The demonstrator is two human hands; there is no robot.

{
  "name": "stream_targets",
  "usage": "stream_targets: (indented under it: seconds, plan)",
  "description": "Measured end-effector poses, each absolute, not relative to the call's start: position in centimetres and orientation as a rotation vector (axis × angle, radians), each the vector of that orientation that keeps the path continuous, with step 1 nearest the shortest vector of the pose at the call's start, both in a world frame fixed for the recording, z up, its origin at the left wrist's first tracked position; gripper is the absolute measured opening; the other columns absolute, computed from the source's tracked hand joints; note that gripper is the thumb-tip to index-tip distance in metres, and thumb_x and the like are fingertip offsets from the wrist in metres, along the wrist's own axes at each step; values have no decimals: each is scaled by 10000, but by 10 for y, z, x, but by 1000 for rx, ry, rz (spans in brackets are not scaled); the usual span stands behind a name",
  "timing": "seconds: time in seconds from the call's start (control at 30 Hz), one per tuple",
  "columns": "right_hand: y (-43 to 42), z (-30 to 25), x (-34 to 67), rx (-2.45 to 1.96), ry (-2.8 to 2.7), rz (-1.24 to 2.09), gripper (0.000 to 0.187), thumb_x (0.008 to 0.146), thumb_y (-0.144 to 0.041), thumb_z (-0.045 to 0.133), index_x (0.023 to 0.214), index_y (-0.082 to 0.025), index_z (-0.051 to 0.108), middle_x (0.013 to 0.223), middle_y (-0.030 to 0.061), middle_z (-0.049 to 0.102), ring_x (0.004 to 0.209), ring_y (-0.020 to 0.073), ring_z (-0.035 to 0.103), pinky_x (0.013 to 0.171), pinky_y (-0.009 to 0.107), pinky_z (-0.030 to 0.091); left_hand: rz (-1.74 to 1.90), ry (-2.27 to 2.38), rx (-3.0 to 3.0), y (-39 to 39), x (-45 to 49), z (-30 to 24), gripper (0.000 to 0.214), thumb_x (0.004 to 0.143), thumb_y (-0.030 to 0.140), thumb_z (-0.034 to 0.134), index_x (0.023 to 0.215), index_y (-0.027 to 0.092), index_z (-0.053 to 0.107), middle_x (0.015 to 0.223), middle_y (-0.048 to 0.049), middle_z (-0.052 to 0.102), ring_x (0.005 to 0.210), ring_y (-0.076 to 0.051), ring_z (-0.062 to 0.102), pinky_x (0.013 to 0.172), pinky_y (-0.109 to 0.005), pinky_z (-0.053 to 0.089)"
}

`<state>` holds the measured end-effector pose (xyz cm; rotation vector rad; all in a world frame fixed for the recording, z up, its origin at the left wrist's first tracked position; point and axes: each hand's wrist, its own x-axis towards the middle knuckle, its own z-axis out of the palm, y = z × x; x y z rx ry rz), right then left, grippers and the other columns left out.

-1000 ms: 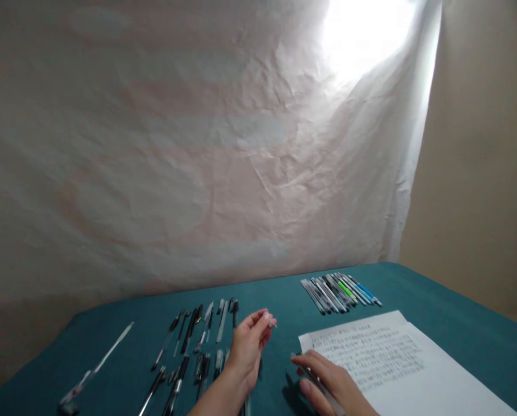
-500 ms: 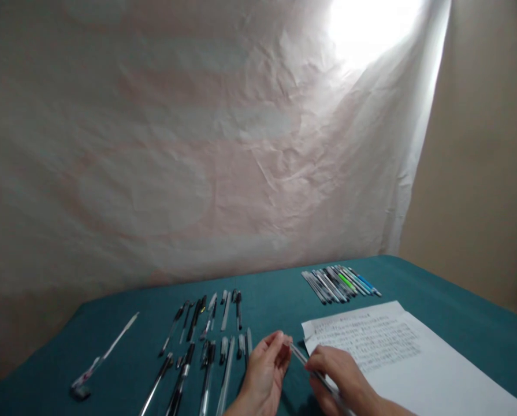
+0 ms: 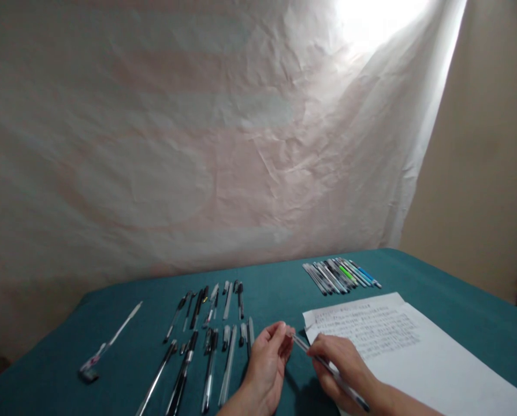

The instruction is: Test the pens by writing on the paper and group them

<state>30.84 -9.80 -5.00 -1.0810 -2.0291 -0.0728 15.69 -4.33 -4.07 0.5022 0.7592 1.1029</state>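
Observation:
My right hand [image 3: 342,367] is closed around a slim clear pen [image 3: 334,374], its dark end sticking out below the palm. The pen's other end points up and left to the fingertips of my left hand [image 3: 269,361]. Those fingers are pinched on a small clear piece that looks like a pen cap [image 3: 289,331], partly hidden by the fingers. Whether the pen touches it I cannot tell. Just left of my left hand lie several pens [image 3: 209,370] in two rows, with loose caps beside some of them.
Written paper sheets [image 3: 418,370] lie to the right, partly under my right forearm. Farther back, several pens and markers [image 3: 338,276] lie side by side. A long white stick-like item [image 3: 111,344] with a dark end is at the left. A green cloth [image 3: 275,289] covers the table.
The view has tilted slightly, so the table sits a little higher. The pen's dark lower end now shows beneath my right hand. Both hands stay close together at the pen's tip.

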Motion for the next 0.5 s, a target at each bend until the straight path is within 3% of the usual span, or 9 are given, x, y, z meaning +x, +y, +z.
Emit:
stream_targets:
  seconds: [0.3,0.5]
  plan:
    - [-94,-52,306,-1091,-2047,-141,164,786,-109,411,853,-208,523,626,2,529,537,128,496,520,232,345,1115,774,557,-46,159,-43,97,733,91,693,777,123,613,729,-63,671,688,-131,650,676,-205,518]
    - [-93,-56,305,-1036,-2070,-167,270,810,-93,385,976,-212,561,681,14,558,549,117,516,512,212,373,1151,735,630,-49,160,-45,226,642,205,782,777,124,620,719,-56,666,695,-142,637,680,-218,510]
